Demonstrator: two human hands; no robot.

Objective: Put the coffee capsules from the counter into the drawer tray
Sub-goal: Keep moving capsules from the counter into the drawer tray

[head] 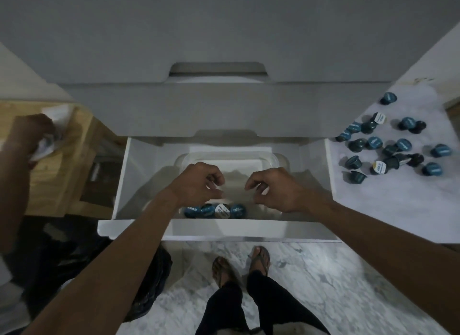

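Observation:
A white drawer (119, 182) stands pulled open below me, with a clear plastic tray (278, 159) inside it. Several dark blue coffee capsules (215, 211) lie in a row at the tray's near end. My left hand (199, 185) and my right hand (273, 187) hover over the tray just above that row, fingers loosely curled and apart, with nothing visible in either. Several more blue capsules (388, 147) lie scattered on the white counter (388, 202) to the right of the drawer.
A wooden cabinet (64, 160) stands at the left, where another person's hand (32, 135) holds something white and crumpled. A black bag (144, 285) lies on the marble floor (311, 272) at the lower left. My feet are below the drawer front.

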